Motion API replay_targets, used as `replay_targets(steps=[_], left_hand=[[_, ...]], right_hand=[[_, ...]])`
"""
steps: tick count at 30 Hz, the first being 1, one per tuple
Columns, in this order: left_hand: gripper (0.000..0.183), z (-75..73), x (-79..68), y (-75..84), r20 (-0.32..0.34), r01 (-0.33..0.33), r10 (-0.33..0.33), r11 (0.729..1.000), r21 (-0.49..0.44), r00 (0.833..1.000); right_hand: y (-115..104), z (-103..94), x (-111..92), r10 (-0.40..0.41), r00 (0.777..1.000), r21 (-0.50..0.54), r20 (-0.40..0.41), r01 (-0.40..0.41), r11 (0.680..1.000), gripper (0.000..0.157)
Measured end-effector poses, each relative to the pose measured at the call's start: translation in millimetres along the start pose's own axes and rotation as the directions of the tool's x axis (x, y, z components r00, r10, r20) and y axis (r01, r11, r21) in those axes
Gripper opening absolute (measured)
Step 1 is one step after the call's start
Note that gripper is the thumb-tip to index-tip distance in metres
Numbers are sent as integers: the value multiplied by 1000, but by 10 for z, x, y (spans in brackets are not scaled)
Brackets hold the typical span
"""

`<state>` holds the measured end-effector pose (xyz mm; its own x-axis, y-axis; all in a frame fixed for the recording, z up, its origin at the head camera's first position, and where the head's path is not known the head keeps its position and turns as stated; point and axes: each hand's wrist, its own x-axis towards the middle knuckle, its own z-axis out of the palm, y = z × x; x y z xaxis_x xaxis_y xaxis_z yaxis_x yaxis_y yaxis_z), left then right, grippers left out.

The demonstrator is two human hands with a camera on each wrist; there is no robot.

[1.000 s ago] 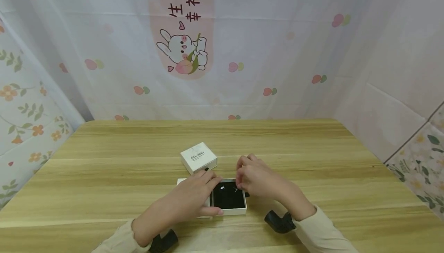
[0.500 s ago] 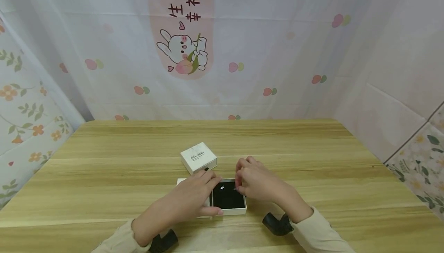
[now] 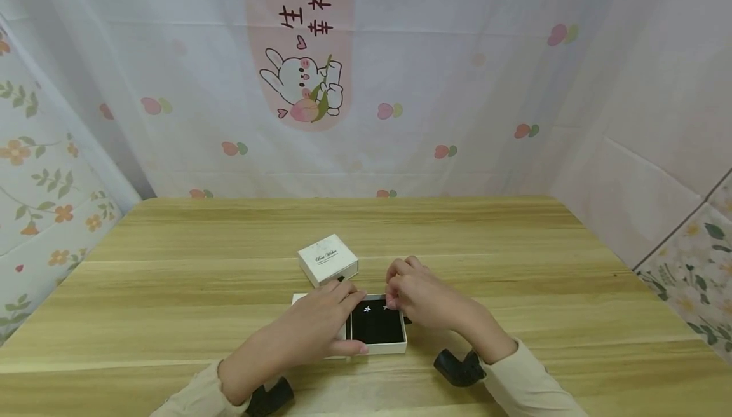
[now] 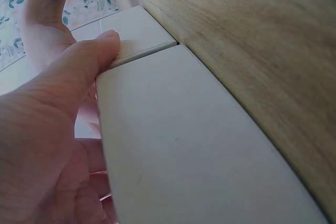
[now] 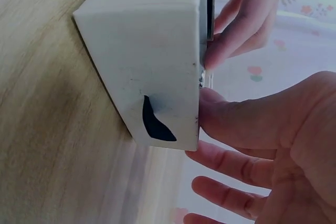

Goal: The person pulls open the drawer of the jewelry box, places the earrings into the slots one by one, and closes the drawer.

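Observation:
A white jewelry box stands part open, its drawer pulled out to the right, with a black pad inside. My left hand grips the box's outer sleeve from above, thumb at the near edge by the drawer joint, fingers at the far side. One small star earring lies on the pad's left part. At the pad's far right corner, my right hand pinches a second star earring, mostly hidden by the fingertips. In the right wrist view, a black pull tab sticks out of the drawer's end.
Just behind the hands stands a smaller-looking white box, closed, with lettering on its lid. All of it is on a wooden table. A printed curtain hangs behind the table. Black wrist mounts sit below the forearms.
My right hand has shifted slightly left over the drawer, bringing the second star earring closer to the pad's far edge. My left hand and both boxes have stayed put.

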<state>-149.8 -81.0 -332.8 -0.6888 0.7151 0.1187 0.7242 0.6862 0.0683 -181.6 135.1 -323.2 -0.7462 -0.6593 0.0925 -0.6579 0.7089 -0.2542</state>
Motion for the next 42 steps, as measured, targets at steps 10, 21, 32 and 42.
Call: replay_targets(steps=[10,21,32,42], left_hand=[[72,5,0,1,10,17,-17,1000,-14,1000],[71,10,4,-5,9,17,-17,1000,-16,1000],[72,10,4,-7,16,25,-24,1000,-20,1000],[70,17,9,-5,3,11,-11,1000,-22,1000]], right_hand=[[-28,19,13,24,999,-6,-40,-24,1000,14],[-24,39,24,33,998,-42,-44,-35,999,14],[-106,36,27,49,998,-169,-35,-54,984,18],[-175,82,18,27,997,-295,-68,-46,955,19]])
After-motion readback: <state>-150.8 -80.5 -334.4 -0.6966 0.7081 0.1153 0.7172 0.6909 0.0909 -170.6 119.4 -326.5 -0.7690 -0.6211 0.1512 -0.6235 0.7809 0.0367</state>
